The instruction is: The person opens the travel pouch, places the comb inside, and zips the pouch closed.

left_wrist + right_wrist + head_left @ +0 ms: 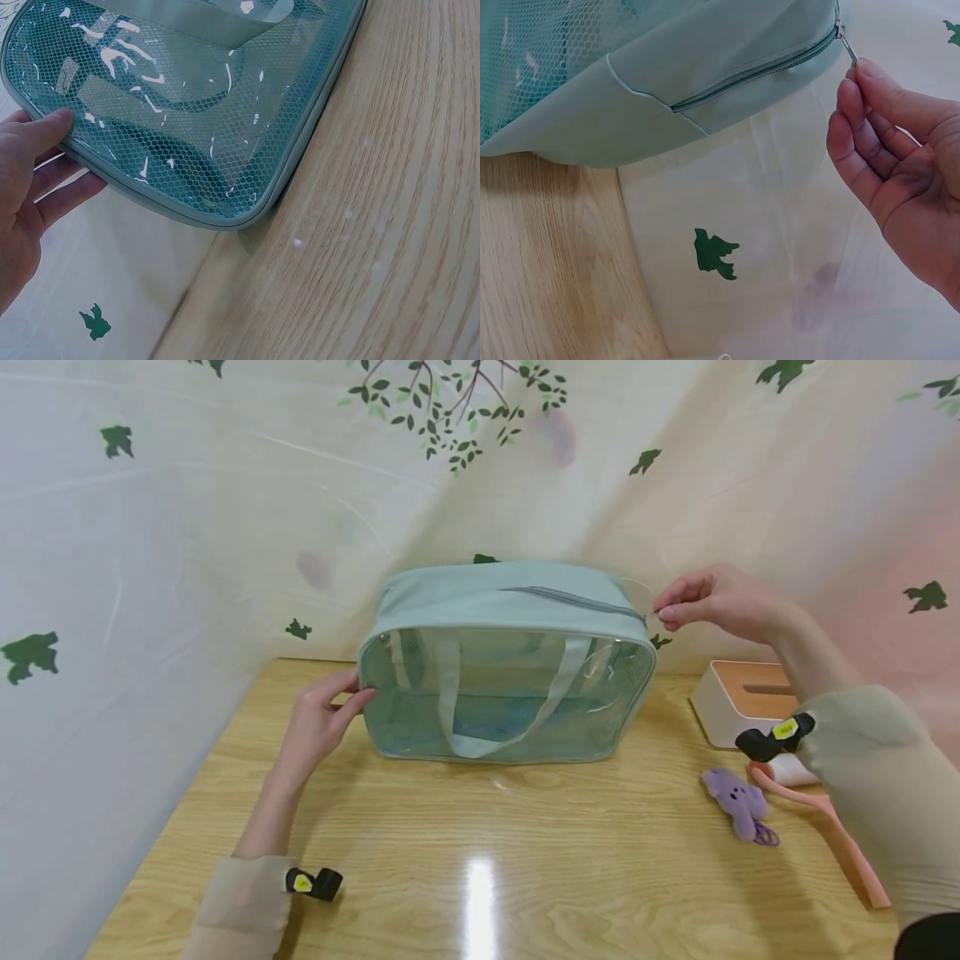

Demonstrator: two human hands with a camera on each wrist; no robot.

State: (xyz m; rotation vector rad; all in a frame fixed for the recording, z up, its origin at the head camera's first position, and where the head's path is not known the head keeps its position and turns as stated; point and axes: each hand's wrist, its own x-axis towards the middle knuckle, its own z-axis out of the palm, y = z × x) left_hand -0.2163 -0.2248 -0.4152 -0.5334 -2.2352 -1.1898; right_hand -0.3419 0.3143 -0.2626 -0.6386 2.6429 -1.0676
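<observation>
A pale green bag (pixel 450 602) with a clear front stands upright on the table, its strap handle (pixel 480 746) hanging down the front. My left hand (pixel 318 718) grips the bag's left edge, thumb on the clear front and the other fingers behind the rim, as the left wrist view shows. At the top right corner, my right hand (pixel 723 602) pinches the metal zipper pull (pixel 849 49) between thumb and index finger. From the slider, the zipper (pixel 757 73) runs down the bag's side in the right wrist view. Mesh (pixel 187 150) shows through the clear panel.
To the right stands a white tissue box (pixel 723 714) with a wooden lid. Nearer lie a purple plush toy (pixel 735 797), a white roll (pixel 791 770) and a pink strip-like handle (pixel 847 835), partly under the right sleeve. A printed curtain (pixel 225 527) hangs behind the table.
</observation>
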